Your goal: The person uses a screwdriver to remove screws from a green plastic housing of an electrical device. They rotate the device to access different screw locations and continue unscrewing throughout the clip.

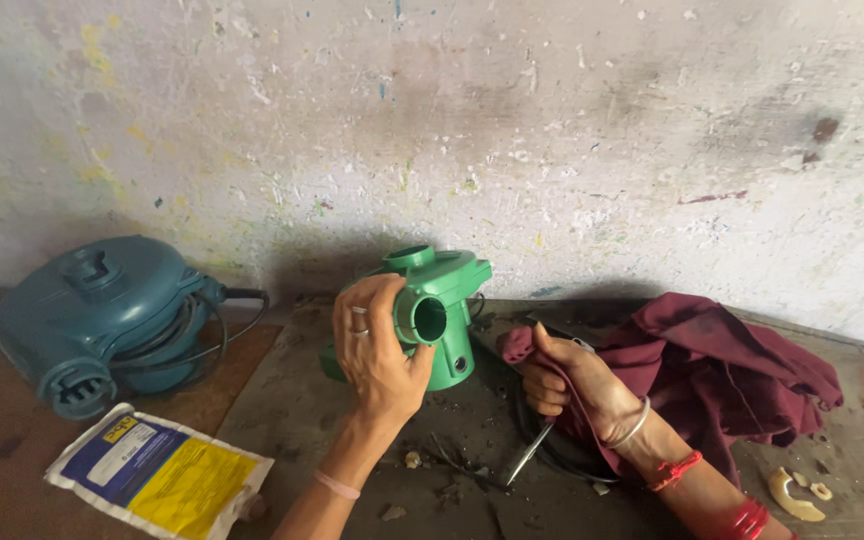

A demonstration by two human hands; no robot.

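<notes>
Teal blower (102,320) sits far left on the floor, maroon cloth (712,370) is heaped at right, and the blue-and-yellow packet (157,470) lies near our left forearm. Green blower housing (437,305) stands mid-board against the wall; our left hand (377,350) wraps its side by the round outlet. Our right hand (567,385) is closed on a cloth corner plus a screwdriver (530,452), tip down.

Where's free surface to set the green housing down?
Free: the slab between the yellow-blue packet and the left hand; the strip right of the maroon cloth. Crowded: around the right hand, with cable, screwdriver and debris.
</notes>
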